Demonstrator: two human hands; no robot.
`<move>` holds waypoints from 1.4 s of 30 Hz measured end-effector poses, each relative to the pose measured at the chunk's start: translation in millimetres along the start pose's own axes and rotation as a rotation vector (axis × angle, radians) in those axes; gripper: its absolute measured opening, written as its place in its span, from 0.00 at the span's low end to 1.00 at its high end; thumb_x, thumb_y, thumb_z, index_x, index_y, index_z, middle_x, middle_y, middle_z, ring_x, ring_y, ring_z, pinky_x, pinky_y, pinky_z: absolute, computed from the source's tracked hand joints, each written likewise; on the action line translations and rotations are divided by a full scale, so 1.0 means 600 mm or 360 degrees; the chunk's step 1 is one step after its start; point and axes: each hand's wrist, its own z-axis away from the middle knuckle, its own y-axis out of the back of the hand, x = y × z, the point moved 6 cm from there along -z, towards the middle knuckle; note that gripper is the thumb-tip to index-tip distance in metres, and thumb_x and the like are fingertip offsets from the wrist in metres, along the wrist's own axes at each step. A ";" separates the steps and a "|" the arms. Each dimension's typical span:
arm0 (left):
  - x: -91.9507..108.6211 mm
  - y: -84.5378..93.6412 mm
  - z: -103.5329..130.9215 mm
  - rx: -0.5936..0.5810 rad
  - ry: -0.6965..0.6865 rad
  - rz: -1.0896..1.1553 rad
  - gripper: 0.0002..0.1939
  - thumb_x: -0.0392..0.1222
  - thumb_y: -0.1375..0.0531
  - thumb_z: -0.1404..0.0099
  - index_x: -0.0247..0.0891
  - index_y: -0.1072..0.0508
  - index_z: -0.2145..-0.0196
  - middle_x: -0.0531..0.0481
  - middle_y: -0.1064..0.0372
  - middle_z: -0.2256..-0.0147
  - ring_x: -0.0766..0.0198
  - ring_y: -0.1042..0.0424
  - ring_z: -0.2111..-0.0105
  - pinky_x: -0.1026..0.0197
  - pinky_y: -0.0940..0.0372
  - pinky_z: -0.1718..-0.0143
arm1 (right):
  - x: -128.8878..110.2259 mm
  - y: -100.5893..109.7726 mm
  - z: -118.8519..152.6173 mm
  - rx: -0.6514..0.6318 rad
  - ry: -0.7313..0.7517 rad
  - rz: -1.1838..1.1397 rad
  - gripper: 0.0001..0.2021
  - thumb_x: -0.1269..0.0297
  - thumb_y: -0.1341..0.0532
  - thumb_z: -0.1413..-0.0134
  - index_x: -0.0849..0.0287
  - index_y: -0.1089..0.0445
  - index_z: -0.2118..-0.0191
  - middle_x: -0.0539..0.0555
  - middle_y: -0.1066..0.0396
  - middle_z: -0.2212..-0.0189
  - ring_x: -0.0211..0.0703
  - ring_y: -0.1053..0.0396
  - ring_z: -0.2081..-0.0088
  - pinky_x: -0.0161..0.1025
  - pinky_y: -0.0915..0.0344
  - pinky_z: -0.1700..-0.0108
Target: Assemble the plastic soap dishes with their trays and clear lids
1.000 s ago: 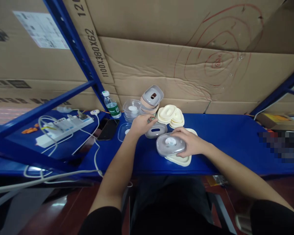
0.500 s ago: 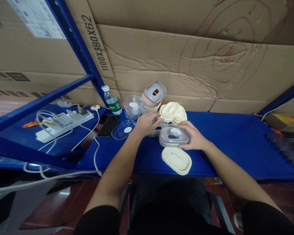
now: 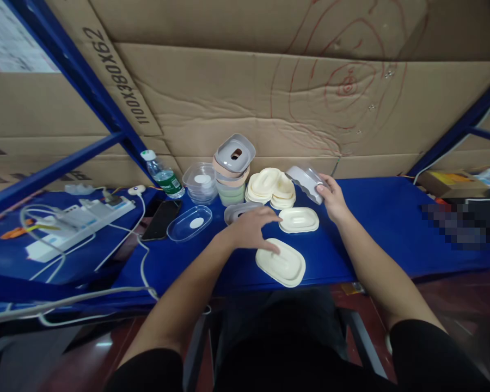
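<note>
Holding glossy plastic box point(image 3: 305, 183), oval cream lids point(image 3: 288, 268) nearby

Translucent grey cover point(image 3: 304, 181), tilted, front cream lid point(image 3: 283, 267), lying flat

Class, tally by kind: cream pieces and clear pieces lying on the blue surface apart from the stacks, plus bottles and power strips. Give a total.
Cream pieces: 2
Clear piece: 1
Bottle: 1
Power strip: 1
Total: 5

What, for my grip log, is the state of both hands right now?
Left hand: open, fingers spread near the cream lids; contact unclear.
Right hand: holding a tilted, clear-and-grey cover.
</note>
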 end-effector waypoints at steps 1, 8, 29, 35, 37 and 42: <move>0.017 -0.016 -0.001 -0.0152 -0.0068 0.0018 0.41 0.67 0.25 0.46 0.43 0.22 0.41 0.41 0.23 0.45 0.46 0.25 0.46 0.47 0.33 0.42 | 0.003 0.002 -0.002 0.0038 -0.0031 -0.0018 0.36 0.31 0.27 0.57 0.49 0.26 0.49 0.56 0.21 0.50 0.58 0.23 0.49 0.55 0.26 0.45; 0.078 -0.066 0.005 -0.0508 -0.0157 -0.0173 0.39 0.63 0.27 0.45 0.45 0.22 0.40 0.43 0.23 0.46 0.44 0.27 0.46 0.47 0.37 0.44 | 0.040 0.004 -0.001 0.0105 -0.0384 -0.0130 0.35 0.31 0.28 0.57 0.50 0.27 0.50 0.54 0.20 0.55 0.56 0.22 0.54 0.50 0.24 0.54; 0.027 -0.102 -0.064 0.0002 0.0210 -0.0602 0.35 0.66 0.33 0.33 0.39 0.23 0.39 0.32 0.36 0.30 0.36 0.34 0.33 0.36 0.42 0.36 | 0.033 -0.027 0.014 -0.0199 -0.0640 -0.0508 0.38 0.23 0.40 0.48 0.45 0.27 0.42 0.56 0.18 0.51 0.62 0.20 0.48 0.60 0.19 0.55; 0.018 -0.048 -0.044 0.0336 0.0199 -0.0433 0.31 0.64 0.30 0.35 0.41 0.20 0.44 0.38 0.23 0.40 0.42 0.27 0.39 0.39 0.43 0.34 | 0.038 -0.041 0.019 -0.0204 -0.0525 -0.0371 0.40 0.23 0.36 0.53 0.47 0.29 0.43 0.57 0.19 0.49 0.64 0.21 0.47 0.63 0.22 0.50; -0.004 -0.010 -0.028 0.0528 0.0327 -0.0287 0.23 0.60 0.31 0.33 0.41 0.20 0.49 0.41 0.18 0.50 0.46 0.22 0.46 0.42 0.37 0.39 | 0.029 -0.049 0.024 -0.0209 -0.0362 -0.0251 0.43 0.25 0.29 0.60 0.47 0.29 0.43 0.57 0.21 0.47 0.64 0.23 0.44 0.63 0.25 0.44; -0.086 0.041 0.005 0.0909 0.0639 0.0753 0.41 0.64 0.33 0.35 0.37 0.36 0.35 0.44 0.19 0.61 0.59 0.21 0.67 0.54 0.28 0.61 | -0.010 -0.089 0.057 -0.0461 0.0202 0.0110 0.49 0.30 0.22 0.65 0.47 0.31 0.38 0.61 0.29 0.39 0.66 0.30 0.37 0.66 0.34 0.33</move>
